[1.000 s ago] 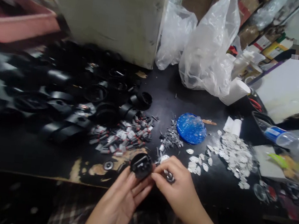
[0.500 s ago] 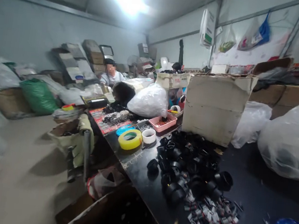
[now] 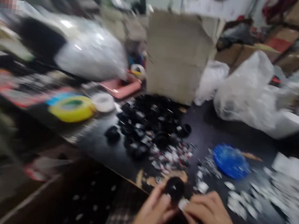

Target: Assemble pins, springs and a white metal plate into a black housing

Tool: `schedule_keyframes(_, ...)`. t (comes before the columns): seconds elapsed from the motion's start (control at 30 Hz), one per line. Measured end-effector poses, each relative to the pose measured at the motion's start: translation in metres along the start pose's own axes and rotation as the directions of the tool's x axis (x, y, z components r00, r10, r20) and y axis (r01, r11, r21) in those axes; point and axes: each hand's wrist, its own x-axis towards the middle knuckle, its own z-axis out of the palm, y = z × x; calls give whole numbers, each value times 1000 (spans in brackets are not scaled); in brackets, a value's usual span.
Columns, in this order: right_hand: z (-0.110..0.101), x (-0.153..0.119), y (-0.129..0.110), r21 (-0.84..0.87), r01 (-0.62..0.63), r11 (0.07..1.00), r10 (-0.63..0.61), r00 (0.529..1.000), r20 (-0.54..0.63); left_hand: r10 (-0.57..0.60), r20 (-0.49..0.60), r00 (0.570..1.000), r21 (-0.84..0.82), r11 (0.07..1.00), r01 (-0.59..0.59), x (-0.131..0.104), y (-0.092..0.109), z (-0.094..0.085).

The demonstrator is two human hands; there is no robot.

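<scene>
My left hand (image 3: 154,208) is closed around a round black part (image 3: 174,189) near the front edge of the dark table (image 3: 205,122). Just to its right, my right hand (image 3: 209,216) pinches a small white piece (image 3: 183,204) close to the black part. Beyond my hands lies a heap of black round parts (image 3: 159,122), with small grey and white pieces (image 3: 171,156) at its near side. A blue lid-like disc (image 3: 230,161) lies to the right, near scattered white pieces (image 3: 238,203). Motion blur hides fine detail.
A tall cardboard box (image 3: 177,54) stands behind the heap. At left are yellow tape (image 3: 72,109), a white roll (image 3: 103,102), a pink tray (image 3: 121,89) and a white plastic bag (image 3: 94,51). Another clear bag (image 3: 245,90) sits at right. A blurred person is at the upper left.
The view has swung right and downward. Both my hands, the black part and the white piece are now in view, along with the white pieces at right.
</scene>
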Motion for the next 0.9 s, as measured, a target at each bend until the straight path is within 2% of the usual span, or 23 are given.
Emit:
schedule_keyframes(0.03, -4, 2, -4, -16, -59, 998, 59, 998, 4, -15, -50, 999, 40, 999, 17, -3, 1, 1)
schedule_keyframes(0.1, -7, 6, -10, -24, -130, 991, 130, 992, -5, -58, -76, 995, 103, 993, 65, -4, 3, 2)
schedule_keyframes(0.23, -6, 5, -16, -21, -195, 981, 195, 981, -13, -91, 34, 995, 175, 981, 84, -7, 1, 1)
schedule_keyframes(0.33, -7, 5, -15, -15, -199, 980, 199, 980, 1, -87, 67, 994, 223, 972, 71, -9, -1, 0)
schedule_keyframes(0.6, -10, 8, -12, -29, -201, 979, 203, 976, 79, -68, 69, 995, 272, 961, 46, -8, -3, -4)
schedule_keyframes(0.8, -16, 6, -14, -42, -212, 976, 216, 959, 184, -59, 130, 990, 323, 946, 14, -8, 5, 7)
schedule_keyframes(0.9, -14, 4, -21, -77, -223, 972, 234, 953, 191, -17, 136, 991, 337, 941, -30, -5, 2, 8)
